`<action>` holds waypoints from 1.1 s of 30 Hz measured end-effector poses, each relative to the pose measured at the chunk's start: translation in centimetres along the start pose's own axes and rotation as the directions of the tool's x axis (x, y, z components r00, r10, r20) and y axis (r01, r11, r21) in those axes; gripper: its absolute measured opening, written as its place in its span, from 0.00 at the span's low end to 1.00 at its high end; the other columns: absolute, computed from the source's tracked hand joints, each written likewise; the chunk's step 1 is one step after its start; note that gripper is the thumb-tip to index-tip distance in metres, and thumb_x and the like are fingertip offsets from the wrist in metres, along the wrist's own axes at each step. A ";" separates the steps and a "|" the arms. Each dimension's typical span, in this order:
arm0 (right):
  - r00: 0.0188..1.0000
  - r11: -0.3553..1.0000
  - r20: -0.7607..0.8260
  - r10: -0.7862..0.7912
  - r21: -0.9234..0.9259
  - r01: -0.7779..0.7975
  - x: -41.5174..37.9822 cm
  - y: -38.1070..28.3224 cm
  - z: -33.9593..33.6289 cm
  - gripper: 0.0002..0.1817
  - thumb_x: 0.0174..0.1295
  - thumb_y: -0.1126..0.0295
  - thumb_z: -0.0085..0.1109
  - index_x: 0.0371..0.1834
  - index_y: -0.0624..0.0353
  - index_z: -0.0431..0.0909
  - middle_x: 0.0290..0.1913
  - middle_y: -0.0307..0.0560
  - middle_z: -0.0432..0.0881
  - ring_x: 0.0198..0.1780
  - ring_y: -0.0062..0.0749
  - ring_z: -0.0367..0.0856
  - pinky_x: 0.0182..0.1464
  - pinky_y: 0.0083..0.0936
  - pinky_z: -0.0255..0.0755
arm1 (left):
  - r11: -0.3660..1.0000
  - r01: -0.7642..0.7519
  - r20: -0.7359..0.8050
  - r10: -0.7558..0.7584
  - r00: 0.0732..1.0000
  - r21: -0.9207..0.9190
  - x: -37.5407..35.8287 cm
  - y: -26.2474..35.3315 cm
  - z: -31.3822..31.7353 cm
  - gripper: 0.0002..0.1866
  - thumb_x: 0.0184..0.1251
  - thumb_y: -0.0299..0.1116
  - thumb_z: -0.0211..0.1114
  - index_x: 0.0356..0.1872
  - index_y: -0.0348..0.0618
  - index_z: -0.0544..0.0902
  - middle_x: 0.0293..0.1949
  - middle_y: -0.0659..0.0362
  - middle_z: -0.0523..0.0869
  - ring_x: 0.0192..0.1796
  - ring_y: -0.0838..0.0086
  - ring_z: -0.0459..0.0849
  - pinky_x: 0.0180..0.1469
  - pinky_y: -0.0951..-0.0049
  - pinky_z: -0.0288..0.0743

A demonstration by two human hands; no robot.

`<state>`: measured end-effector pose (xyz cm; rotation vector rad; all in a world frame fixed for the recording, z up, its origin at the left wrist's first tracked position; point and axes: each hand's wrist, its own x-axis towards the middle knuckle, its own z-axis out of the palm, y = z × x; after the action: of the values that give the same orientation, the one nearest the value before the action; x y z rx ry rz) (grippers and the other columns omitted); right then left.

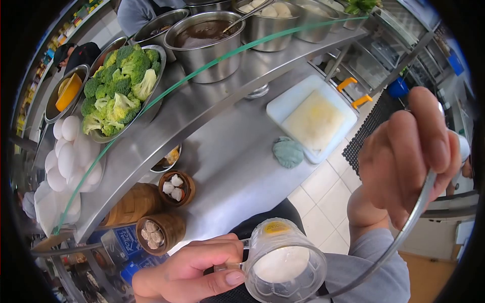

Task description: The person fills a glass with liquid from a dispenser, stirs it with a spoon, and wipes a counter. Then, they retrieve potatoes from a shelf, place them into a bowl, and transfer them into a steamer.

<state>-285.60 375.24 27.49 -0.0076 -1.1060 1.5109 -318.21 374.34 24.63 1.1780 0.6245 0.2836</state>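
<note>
My left hand (194, 267) is closed around the handle of a clear glass mug (314, 260) with a yellow label on its side. The mug is tilted toward me, and something white shows inside it. Raised on the right, my right hand (406, 159) grips a long metal utensil handle (404, 233). That handle looks curved and runs down behind the mug, so its far end is hidden and its kind cannot be told.
A steel shelf (212, 96) with a green-edged glass guard holds broccoli (118, 91), eggs (68, 156) and steel pots (204, 55). Bamboo steamers (160, 235) with dumplings, a green cloth (288, 152) and a white cutting board (283, 98) sit below. Other people are beyond the shelf.
</note>
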 end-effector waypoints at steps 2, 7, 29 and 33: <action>1.000 1.000 0.009 -0.023 0.020 0.023 0.3 -0.2 0.0 0.08 0.86 0.66 0.46 0.46 0.57 0.69 0.30 0.50 0.81 0.19 0.35 0.85 0.18 0.25 0.73 | 0.999 -0.043 0.040 0.042 0.998 0.030 0.4 0.1 -0.1 0.19 0.76 0.43 0.65 0.30 0.37 0.79 0.33 0.57 0.80 0.41 0.66 0.74 0.48 0.64 0.66; 0.990 0.979 0.139 0.001 -0.203 0.028 1.3 -2.5 -0.6 0.07 0.86 0.67 0.47 0.47 0.57 0.69 0.32 0.49 0.83 0.22 0.37 0.89 0.19 0.24 0.74 | 0.998 -0.044 0.019 0.043 0.999 0.054 0.7 0.7 -0.2 0.18 0.77 0.42 0.65 0.31 0.36 0.79 0.33 0.57 0.80 0.41 0.66 0.74 0.48 0.64 0.66; 0.967 0.200 -0.010 0.254 -0.978 -0.063 -0.6 10.0 -2.5 0.02 0.68 0.79 0.67 0.41 0.63 0.84 0.31 0.47 0.83 0.26 0.36 0.81 0.29 0.31 0.72 | 0.983 -0.109 -0.328 0.152 0.932 0.147 6.3 -11.3 -5.3 0.21 0.87 0.45 0.61 0.33 0.41 0.77 0.27 0.71 0.67 0.33 0.85 0.65 0.35 0.74 0.62; 0.938 0.223 -0.022 0.345 -0.969 -0.105 -1.8 11.4 -4.7 0.03 0.73 0.74 0.66 0.43 0.62 0.85 0.32 0.46 0.82 0.28 0.36 0.81 0.31 0.30 0.71 | 0.989 -0.110 -0.353 0.137 0.925 0.096 6.7 -14.7 -6.1 0.21 0.86 0.45 0.62 0.32 0.42 0.77 0.28 0.71 0.69 0.35 0.83 0.66 0.38 0.74 0.63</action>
<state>-291.12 378.51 16.81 -0.9651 -2.1610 0.7955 -318.07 377.06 7.58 1.2502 0.8876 0.5975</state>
